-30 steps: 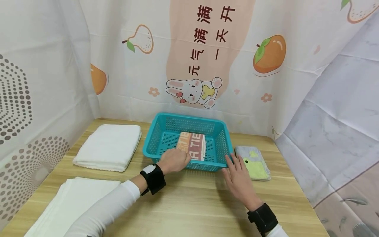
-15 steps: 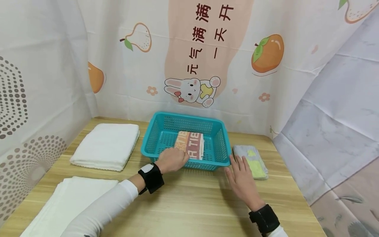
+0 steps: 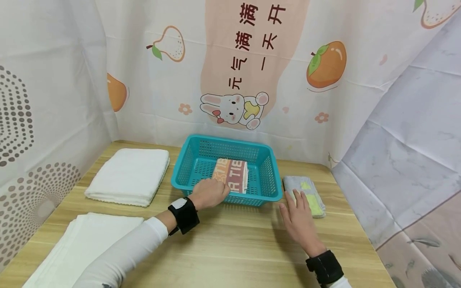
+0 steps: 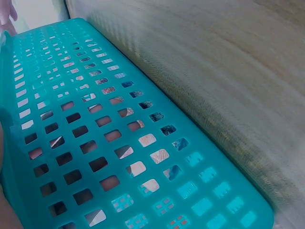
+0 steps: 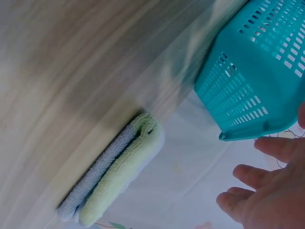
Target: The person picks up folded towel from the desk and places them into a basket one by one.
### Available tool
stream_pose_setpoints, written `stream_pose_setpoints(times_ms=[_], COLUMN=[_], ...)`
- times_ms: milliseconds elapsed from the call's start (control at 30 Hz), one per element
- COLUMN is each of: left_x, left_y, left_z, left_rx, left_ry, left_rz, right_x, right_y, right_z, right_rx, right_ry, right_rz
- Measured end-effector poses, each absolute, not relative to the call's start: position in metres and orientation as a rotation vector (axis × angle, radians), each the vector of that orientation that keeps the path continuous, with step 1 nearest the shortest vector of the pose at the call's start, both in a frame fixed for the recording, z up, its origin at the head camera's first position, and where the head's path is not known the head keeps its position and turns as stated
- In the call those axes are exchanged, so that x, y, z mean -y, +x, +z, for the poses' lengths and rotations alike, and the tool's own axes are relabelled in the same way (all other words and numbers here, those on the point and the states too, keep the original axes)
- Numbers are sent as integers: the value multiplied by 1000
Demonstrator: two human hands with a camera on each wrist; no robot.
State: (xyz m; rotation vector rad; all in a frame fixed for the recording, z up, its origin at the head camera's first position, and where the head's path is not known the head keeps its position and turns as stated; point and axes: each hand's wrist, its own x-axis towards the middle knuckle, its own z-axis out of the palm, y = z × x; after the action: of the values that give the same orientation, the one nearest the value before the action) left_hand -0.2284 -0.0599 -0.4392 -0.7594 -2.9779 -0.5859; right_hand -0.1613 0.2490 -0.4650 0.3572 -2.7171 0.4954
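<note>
- Left hand [image 3: 209, 193]: fingers curled over the front rim of the teal perforated basket [image 3: 230, 149], gripping it left of the rim's middle.
- Right hand [image 3: 300, 220]: fingers extended and spread, holding nothing. Position: just beside the basket's front right corner. Contact with the basket cannot be determined.
- Basket: upright on the wood-grain bench [image 3: 216, 252], in front of the printed curtain [image 3: 137, 60]. In the left wrist view, its slotted wall runs close along the bench surface.
- Lettered towel [image 3: 235, 172]: folded, orange and dark red with pale letters, lying inside the basket near the middle. The left hand covers part of its near edge in the head view; contact between them cannot be determined.
- Gray-and-green towel [image 3: 313, 198]: folded on the bench, right of the basket and near the right fingertips.
- White towel [image 3: 129, 176]: thick, folded, left of the basket and apart from it.
- White cloth [image 3: 90, 240]: flat layers, nearer the person; the left sleeve [image 3: 126, 256] passes over its right part in the head view.
- Wrist straps [image 3: 185, 216]: black, one per wrist.
</note>
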Motion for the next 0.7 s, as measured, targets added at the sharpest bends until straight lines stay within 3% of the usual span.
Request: stream_pose_setpoints(times_ms=[700], left_x=[60], left_y=[-229], left_z=[-439], left_rx=[2987], left_ry=[-731], left_rz=[-586], right_x=[-257], right_y=[-166], right_z=[-469], right_rx=[2728], right_ry=[306], right_rz=[472])
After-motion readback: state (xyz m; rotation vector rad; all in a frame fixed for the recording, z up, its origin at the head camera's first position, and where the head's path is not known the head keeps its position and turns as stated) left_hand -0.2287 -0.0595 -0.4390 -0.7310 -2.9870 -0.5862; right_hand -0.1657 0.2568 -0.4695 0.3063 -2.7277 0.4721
